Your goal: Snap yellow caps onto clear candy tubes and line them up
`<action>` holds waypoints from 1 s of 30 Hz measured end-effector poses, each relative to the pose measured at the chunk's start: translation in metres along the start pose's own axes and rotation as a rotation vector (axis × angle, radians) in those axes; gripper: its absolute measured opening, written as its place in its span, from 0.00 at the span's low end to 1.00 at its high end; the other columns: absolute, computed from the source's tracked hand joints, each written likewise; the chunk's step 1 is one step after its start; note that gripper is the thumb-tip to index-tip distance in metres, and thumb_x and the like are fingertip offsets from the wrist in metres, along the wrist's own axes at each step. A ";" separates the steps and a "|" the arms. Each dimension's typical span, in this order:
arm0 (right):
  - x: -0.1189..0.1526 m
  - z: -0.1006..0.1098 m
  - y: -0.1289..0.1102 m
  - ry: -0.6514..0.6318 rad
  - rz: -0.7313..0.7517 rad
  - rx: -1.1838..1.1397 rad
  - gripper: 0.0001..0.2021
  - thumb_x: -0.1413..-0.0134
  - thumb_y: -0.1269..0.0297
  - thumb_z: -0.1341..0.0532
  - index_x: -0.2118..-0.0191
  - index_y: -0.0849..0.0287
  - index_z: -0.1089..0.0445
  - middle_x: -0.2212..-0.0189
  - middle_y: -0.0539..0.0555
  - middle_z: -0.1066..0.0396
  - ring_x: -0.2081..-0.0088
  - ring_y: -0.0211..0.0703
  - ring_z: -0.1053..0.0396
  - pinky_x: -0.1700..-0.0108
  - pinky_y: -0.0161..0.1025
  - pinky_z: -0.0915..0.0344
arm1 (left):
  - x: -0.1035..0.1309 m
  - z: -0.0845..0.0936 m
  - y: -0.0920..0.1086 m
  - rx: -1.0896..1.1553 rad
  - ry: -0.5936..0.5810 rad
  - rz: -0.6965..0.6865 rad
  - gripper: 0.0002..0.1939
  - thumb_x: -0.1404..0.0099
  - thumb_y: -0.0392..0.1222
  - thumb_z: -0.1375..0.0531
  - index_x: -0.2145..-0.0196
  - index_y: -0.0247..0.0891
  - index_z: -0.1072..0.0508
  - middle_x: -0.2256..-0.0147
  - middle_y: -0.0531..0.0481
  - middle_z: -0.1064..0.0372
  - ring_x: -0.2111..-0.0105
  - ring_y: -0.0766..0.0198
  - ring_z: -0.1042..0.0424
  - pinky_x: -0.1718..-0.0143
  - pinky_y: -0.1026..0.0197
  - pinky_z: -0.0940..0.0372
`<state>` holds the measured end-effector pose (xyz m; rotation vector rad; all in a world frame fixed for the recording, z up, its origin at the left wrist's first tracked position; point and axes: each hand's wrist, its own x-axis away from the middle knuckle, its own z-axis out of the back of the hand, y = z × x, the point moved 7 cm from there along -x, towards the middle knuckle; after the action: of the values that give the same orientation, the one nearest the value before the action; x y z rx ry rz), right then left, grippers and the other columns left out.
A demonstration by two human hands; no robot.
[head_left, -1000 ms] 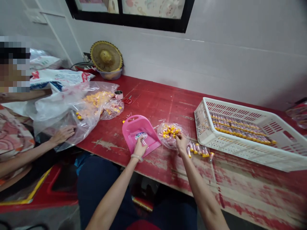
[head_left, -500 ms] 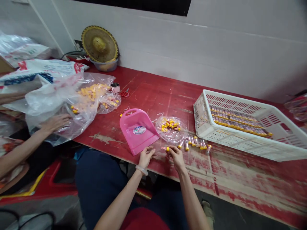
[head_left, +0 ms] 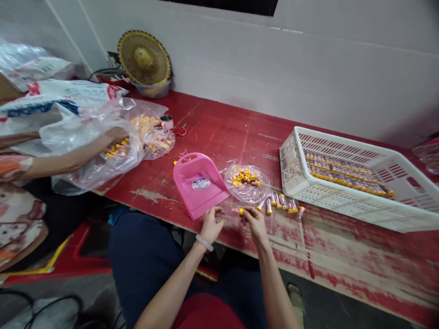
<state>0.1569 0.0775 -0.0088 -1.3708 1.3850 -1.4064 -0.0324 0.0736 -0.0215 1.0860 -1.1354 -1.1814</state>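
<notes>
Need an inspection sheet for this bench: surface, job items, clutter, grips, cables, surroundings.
Surface: red tabletop, paint worn, most heavily along the near edge at right.
Job items: small clear bag of yellow-capped pieces; loose capped tubes beside it; white crate holding rows of capped tubes.
Clutter: pink dustpan, pink mug, red-handled scissors.
Grips: left hand pinches a clear tube; right hand pinches a yellow-capped piece.
Cables: dark cable looped on the floor at lower left; another by the wall socket.
Surroundings: pale wall behind; co-worker's hand at a large clear bag.
</notes>
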 end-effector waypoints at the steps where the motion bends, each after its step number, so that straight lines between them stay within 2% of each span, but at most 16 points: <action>1: 0.001 0.002 -0.003 0.015 0.007 0.006 0.17 0.60 0.52 0.31 0.69 0.60 0.28 0.80 0.49 0.31 0.81 0.33 0.39 0.79 0.32 0.45 | 0.002 0.000 0.005 -0.114 -0.005 -0.038 0.17 0.49 0.28 0.38 0.61 0.40 0.27 0.61 0.48 0.28 0.56 0.57 0.32 0.49 0.52 0.38; 4: 0.004 0.003 -0.008 -0.021 -0.027 0.084 0.15 0.60 0.53 0.31 0.70 0.60 0.28 0.80 0.49 0.32 0.81 0.34 0.39 0.80 0.31 0.45 | 0.007 -0.004 0.014 -0.284 -0.067 -0.098 0.18 0.46 0.28 0.40 0.59 0.44 0.24 0.61 0.48 0.27 0.53 0.54 0.34 0.45 0.48 0.42; 9: 0.007 -0.008 0.000 -0.108 -0.091 0.209 0.18 0.60 0.49 0.32 0.71 0.61 0.26 0.81 0.50 0.32 0.82 0.35 0.40 0.81 0.32 0.46 | 0.011 -0.020 0.020 -0.130 -0.257 -0.166 0.21 0.43 0.30 0.41 0.52 0.45 0.26 0.54 0.48 0.27 0.52 0.56 0.32 0.46 0.53 0.40; 13: 0.014 -0.014 0.009 -0.126 -0.068 0.193 0.23 0.55 0.44 0.35 0.65 0.62 0.24 0.79 0.51 0.30 0.80 0.36 0.39 0.78 0.33 0.43 | 0.012 -0.024 0.008 0.112 -0.258 0.003 0.18 0.43 0.35 0.39 0.53 0.39 0.27 0.55 0.45 0.27 0.56 0.58 0.29 0.51 0.56 0.36; 15: 0.017 -0.011 0.014 -0.116 -0.076 0.199 0.23 0.57 0.45 0.32 0.63 0.61 0.23 0.77 0.52 0.29 0.78 0.37 0.38 0.77 0.33 0.42 | 0.012 -0.025 0.004 0.215 -0.260 0.077 0.15 0.43 0.40 0.37 0.57 0.35 0.26 0.58 0.43 0.25 0.59 0.59 0.27 0.54 0.58 0.35; 18: 0.018 -0.005 0.021 -0.108 -0.098 0.145 0.22 0.62 0.48 0.28 0.64 0.60 0.22 0.72 0.54 0.25 0.73 0.41 0.33 0.72 0.35 0.37 | 0.015 -0.030 0.001 0.320 -0.312 0.183 0.19 0.44 0.51 0.36 0.62 0.33 0.24 0.65 0.44 0.25 0.68 0.63 0.28 0.63 0.61 0.35; 21: 0.020 -0.003 0.027 -0.131 -0.139 0.019 0.21 0.64 0.52 0.27 0.62 0.57 0.22 0.67 0.55 0.24 0.69 0.45 0.30 0.67 0.38 0.34 | 0.021 -0.038 -0.003 0.443 -0.367 0.319 0.26 0.42 0.61 0.41 0.69 0.31 0.24 0.74 0.47 0.28 0.78 0.68 0.34 0.75 0.65 0.42; 25: 0.025 -0.002 0.033 -0.169 -0.185 -0.067 0.21 0.63 0.54 0.26 0.60 0.57 0.22 0.68 0.55 0.24 0.70 0.43 0.30 0.67 0.38 0.34 | 0.030 -0.043 -0.017 0.538 -0.367 0.501 0.30 0.44 0.66 0.42 0.74 0.30 0.26 0.82 0.52 0.35 0.84 0.71 0.40 0.80 0.66 0.50; 27: 0.026 0.000 0.033 -0.159 -0.183 -0.062 0.21 0.63 0.55 0.26 0.60 0.58 0.22 0.69 0.54 0.25 0.71 0.43 0.31 0.68 0.38 0.35 | 0.031 -0.042 -0.017 0.512 -0.357 0.491 0.28 0.46 0.64 0.39 0.71 0.30 0.26 0.80 0.52 0.34 0.83 0.72 0.39 0.79 0.67 0.48; 30: 0.027 0.001 0.030 -0.121 -0.166 -0.037 0.20 0.64 0.55 0.26 0.62 0.60 0.22 0.71 0.54 0.25 0.73 0.41 0.33 0.71 0.37 0.36 | 0.027 -0.034 -0.001 0.432 -0.295 0.300 0.25 0.50 0.56 0.32 0.62 0.33 0.25 0.70 0.48 0.27 0.74 0.67 0.31 0.71 0.65 0.39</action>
<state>0.1476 0.0461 -0.0327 -1.5989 1.2481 -1.3843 0.0024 0.0476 -0.0241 1.0282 -1.7759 -0.8958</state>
